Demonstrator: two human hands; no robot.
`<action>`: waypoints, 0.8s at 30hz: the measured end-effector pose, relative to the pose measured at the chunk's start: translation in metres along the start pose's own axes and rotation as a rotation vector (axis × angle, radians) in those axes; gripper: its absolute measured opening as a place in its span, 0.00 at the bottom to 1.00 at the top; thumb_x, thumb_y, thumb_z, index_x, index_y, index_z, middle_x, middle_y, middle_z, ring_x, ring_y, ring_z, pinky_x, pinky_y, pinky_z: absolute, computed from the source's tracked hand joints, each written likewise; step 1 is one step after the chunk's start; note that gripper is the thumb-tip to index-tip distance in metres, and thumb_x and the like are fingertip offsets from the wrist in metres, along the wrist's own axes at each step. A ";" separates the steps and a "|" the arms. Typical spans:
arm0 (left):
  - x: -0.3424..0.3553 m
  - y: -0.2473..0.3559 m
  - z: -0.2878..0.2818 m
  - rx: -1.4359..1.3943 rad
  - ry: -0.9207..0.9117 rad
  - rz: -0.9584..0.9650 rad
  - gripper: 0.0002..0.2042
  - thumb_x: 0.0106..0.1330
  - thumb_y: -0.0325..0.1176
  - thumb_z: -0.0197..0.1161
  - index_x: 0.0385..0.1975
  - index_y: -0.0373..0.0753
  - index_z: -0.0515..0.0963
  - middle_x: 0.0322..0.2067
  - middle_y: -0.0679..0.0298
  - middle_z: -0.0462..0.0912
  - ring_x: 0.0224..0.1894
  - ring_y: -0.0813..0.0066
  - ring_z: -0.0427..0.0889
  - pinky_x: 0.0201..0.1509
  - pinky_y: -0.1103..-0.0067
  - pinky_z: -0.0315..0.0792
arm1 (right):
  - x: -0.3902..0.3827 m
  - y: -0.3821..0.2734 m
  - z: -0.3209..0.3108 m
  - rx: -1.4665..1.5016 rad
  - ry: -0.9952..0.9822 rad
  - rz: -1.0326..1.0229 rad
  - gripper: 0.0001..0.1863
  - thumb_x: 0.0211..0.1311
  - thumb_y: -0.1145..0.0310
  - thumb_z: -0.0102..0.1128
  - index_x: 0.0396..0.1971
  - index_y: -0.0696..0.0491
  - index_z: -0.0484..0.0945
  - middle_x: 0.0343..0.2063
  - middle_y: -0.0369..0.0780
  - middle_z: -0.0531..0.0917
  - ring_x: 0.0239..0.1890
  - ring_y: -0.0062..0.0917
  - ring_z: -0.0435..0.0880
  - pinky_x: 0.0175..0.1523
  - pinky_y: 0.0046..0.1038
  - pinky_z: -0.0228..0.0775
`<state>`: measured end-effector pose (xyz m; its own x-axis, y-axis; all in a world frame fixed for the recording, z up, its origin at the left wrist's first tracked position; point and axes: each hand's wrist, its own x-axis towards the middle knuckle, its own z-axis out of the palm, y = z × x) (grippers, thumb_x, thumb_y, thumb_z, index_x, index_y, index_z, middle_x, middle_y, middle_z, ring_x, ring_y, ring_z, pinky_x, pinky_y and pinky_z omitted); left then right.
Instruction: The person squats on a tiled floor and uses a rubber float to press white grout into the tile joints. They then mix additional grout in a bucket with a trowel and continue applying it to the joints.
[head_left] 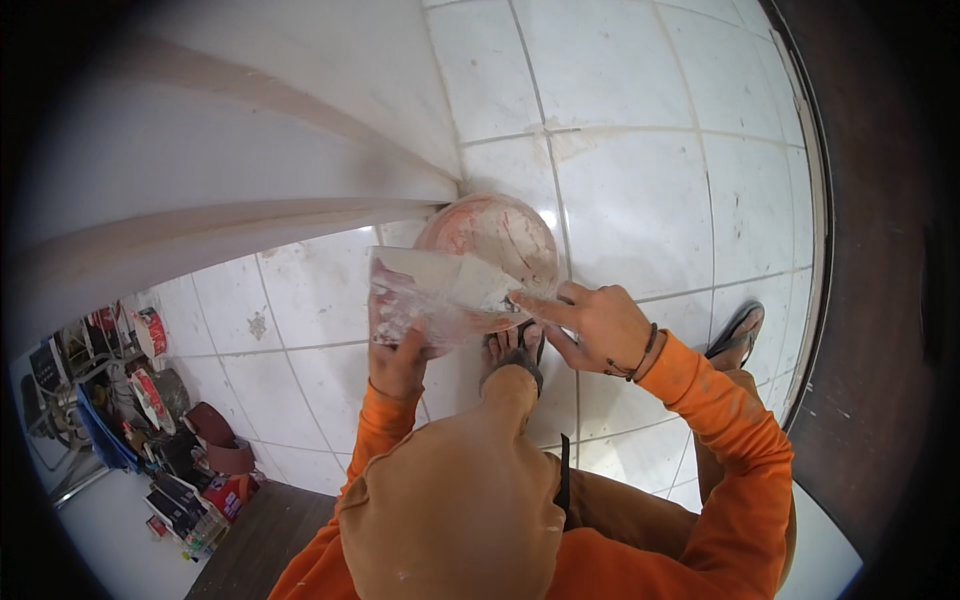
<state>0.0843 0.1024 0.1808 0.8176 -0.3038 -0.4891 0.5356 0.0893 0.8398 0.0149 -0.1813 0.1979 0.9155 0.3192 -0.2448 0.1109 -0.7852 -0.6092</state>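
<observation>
My left hand (400,355) grips a clear, rectangular plastic sheet (400,305) from its near left side, thumb on top. Pale smears of a putty-like paste coat it. My right hand (605,325) is closed on a putty knife (485,287), index finger stretched along it; the blade is caked with pale paste and lies over the sheet's right part. Its handle is mostly hidden in the fingers. Just beyond, a round reddish bucket (545,228) stands on the floor, its inside streaked with the same paste. The sheet overlaps the bucket's near left rim.
White floor tiles (640,190) surround the bucket. A pale wall corner (330,210) rises close on its left. My sandalled foot (510,350) is directly below my hands. Assorted tools and boxes (175,430) crowd the lower left beside a dark wooden surface (265,540). A dark brown panel (870,250) borders the right.
</observation>
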 end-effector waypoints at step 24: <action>-0.005 -0.005 0.002 0.391 -0.173 0.089 0.33 0.69 0.24 0.59 0.73 0.33 0.55 0.62 0.54 0.73 0.63 0.63 0.75 0.66 0.67 0.72 | -0.019 0.020 0.032 0.219 0.224 -0.030 0.31 0.60 0.67 0.64 0.67 0.39 0.74 0.24 0.37 0.76 0.17 0.32 0.75 0.22 0.33 0.67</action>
<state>0.0772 0.1010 0.1792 0.7918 -0.4687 -0.3917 0.3169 -0.2331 0.9194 -0.0125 -0.1856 0.1663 0.9783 0.1962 -0.0665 0.0755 -0.6367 -0.7674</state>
